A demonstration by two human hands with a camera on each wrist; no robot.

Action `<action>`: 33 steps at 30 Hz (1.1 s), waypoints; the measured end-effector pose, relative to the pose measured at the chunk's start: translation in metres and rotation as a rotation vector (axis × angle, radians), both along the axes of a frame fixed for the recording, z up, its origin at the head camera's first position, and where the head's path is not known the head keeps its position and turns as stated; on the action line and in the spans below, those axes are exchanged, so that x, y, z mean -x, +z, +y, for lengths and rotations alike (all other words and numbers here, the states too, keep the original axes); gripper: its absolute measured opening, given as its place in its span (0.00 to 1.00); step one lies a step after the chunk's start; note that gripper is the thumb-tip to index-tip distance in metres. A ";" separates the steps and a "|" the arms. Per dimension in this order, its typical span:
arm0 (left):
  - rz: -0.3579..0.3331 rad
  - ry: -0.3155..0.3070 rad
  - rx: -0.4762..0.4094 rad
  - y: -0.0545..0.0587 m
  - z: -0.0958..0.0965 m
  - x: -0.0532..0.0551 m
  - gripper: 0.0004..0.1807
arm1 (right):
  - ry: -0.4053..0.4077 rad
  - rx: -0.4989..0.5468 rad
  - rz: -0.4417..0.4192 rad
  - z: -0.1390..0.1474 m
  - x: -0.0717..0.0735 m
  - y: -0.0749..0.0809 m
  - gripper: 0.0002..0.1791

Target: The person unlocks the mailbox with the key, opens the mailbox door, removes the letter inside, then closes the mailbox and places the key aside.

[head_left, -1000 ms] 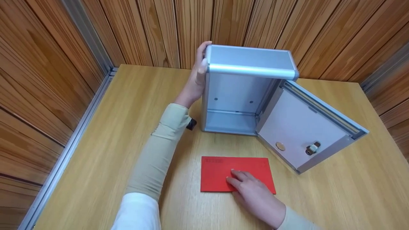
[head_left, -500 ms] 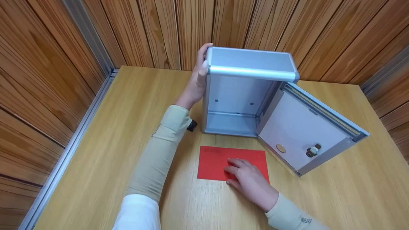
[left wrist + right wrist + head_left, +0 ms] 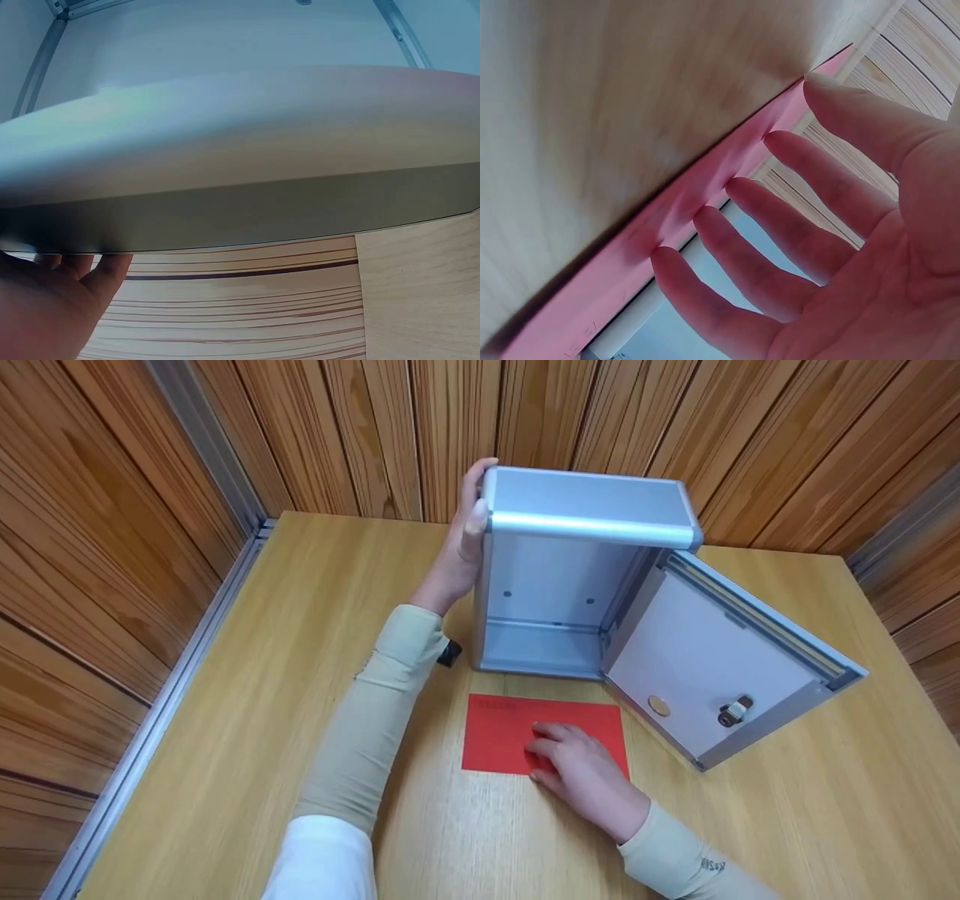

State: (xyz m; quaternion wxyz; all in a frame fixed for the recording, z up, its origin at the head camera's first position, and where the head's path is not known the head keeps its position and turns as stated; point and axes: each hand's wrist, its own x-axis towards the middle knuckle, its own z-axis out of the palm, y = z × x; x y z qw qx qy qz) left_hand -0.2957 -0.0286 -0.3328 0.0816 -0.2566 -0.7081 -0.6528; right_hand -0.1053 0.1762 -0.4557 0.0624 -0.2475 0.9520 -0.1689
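A silver metal letter box (image 3: 592,506) stands on the table with its door (image 3: 720,660) swung out to the right. My left hand (image 3: 457,547) grips the box's left side near the top, thumb on the front edge, fingers reaching behind. In the left wrist view, several fingertips of the left hand (image 3: 75,292) show at the box wall (image 3: 247,202). A flat red envelope (image 3: 499,735) lies just in front of the box. My right hand (image 3: 585,780) rests its fingertips on top of it, the thumb at its near edge. In the right wrist view those fingers are spread on the envelope (image 3: 615,277).
A cam lock (image 3: 735,711) and a round tan spot (image 3: 658,705) show on the door's inner face. Wood-plank walls (image 3: 450,427) rise behind and beside the table (image 3: 315,585). The door's lower corner reaches right of the envelope.
The red envelope has slid away from me, closer to the box, under my right hand. The left hand, box and door have stayed in place.
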 end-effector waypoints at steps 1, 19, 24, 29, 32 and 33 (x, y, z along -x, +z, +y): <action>-0.002 -0.002 -0.002 0.000 0.000 0.000 0.59 | -0.003 0.000 -0.002 0.000 0.000 0.000 0.26; -0.004 0.003 -0.003 0.001 0.001 0.001 0.62 | 0.005 0.043 0.212 0.018 0.006 0.041 0.21; 0.006 0.005 0.003 0.001 0.000 0.001 0.62 | 0.039 0.182 0.436 0.036 0.005 0.079 0.19; 0.003 0.006 0.017 0.002 -0.001 0.000 0.62 | 0.006 0.266 0.669 0.051 -0.003 0.119 0.17; -0.005 0.010 0.022 0.002 -0.001 -0.002 0.62 | -0.035 0.337 0.797 0.056 -0.008 0.141 0.19; -0.006 0.013 0.023 0.002 -0.001 -0.002 0.62 | -0.052 0.363 0.835 0.058 -0.010 0.147 0.19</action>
